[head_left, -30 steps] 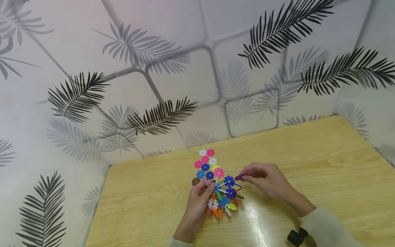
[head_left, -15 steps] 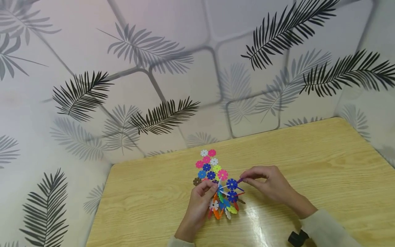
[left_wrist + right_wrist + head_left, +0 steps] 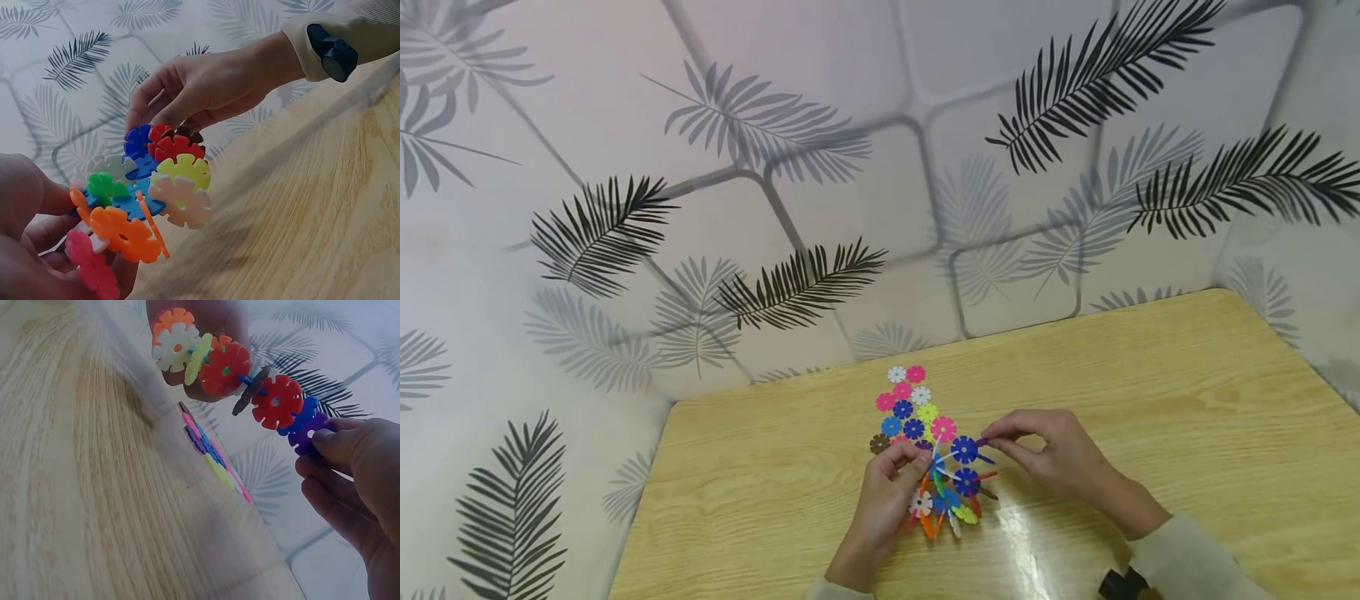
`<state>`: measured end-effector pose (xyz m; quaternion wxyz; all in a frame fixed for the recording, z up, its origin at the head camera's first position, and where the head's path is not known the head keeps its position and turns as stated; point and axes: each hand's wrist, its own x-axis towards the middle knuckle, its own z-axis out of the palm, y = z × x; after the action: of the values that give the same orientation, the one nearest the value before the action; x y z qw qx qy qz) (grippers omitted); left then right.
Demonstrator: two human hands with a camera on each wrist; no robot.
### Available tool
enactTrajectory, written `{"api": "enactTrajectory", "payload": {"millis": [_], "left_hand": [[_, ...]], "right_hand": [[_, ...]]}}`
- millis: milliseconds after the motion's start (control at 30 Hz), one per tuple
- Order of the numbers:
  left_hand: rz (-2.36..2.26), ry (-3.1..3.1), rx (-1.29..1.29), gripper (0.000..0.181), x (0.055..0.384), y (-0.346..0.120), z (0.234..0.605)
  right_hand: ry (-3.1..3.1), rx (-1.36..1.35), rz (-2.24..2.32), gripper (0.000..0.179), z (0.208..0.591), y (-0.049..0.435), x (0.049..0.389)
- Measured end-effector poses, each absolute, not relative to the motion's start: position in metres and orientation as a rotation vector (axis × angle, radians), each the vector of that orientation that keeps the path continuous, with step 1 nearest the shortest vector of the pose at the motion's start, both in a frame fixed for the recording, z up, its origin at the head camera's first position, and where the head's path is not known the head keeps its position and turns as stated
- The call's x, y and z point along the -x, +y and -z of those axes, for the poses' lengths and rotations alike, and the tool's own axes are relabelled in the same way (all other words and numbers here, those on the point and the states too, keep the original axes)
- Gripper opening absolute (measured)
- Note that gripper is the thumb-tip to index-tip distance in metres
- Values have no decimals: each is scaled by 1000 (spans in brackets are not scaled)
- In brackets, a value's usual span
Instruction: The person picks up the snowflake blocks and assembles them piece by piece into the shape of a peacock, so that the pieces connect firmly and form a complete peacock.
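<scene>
A cluster of interlocking flower-shaped plastic discs (image 3: 946,502) in many colours is held above the table by my left hand (image 3: 880,496). Its thumb and fingers grip the cluster's left side. On the opposite side, my right hand (image 3: 1060,450) pinches a purple disc (image 3: 305,439) between thumb and fingertips. The purple disc meets a blue disc (image 3: 964,450) at the cluster's outer edge; how deep its slot sits cannot be made out. Red discs (image 3: 279,402) and a brown disc (image 3: 251,391) join the cluster nearby. In the left wrist view, orange discs (image 3: 124,235) hang near the left fingers.
Several loose discs (image 3: 902,409) in pink, white, blue, yellow and brown lie flat behind the left hand on the wooden table (image 3: 760,500). A leaf-patterned wall (image 3: 820,208) borders its back edge. A dark device (image 3: 332,53) is strapped on the right sleeve.
The purple disc, apart from the cluster a second ago, has moved against the blue disc and now shows edge-on. My right hand has lowered slightly; my left hand keeps its hold.
</scene>
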<state>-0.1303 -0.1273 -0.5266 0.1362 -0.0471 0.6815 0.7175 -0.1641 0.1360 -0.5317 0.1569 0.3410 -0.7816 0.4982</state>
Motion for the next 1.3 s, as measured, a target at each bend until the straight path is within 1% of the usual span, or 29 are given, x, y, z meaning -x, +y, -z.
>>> {"api": "enactTrajectory", "payload": {"millis": [233,467,567,733,833,1000,1167,1300], "left_hand": [[-2093,1985,129,21,128,-127,527],[-2069,2029,173,20,129,-130,526],[-2066,2032,186,22,131,-130,527],[-2081,2011,203,23,132,-130,529],[-2081,1997,239,20,132,-131,529],[-2090,1973,243,17,132,-132,530],[-2099,1947,200,17,132,-133,529],[-2091,1944,171,18,134,-134,528]], "right_hand": [[-2193,-1045,-1443,33,536,135,165],[-2258,-1042,-1491,30,535,133,166],[-2369,-1023,-1530,28,532,136,170],[-2587,-902,-1615,35,531,135,193],[-2666,-866,-1556,32,537,121,216],[-2758,-984,-1376,24,541,91,246],[-2867,-1160,-1113,30,541,74,260],[-2934,-1216,-929,33,542,70,265]]}}
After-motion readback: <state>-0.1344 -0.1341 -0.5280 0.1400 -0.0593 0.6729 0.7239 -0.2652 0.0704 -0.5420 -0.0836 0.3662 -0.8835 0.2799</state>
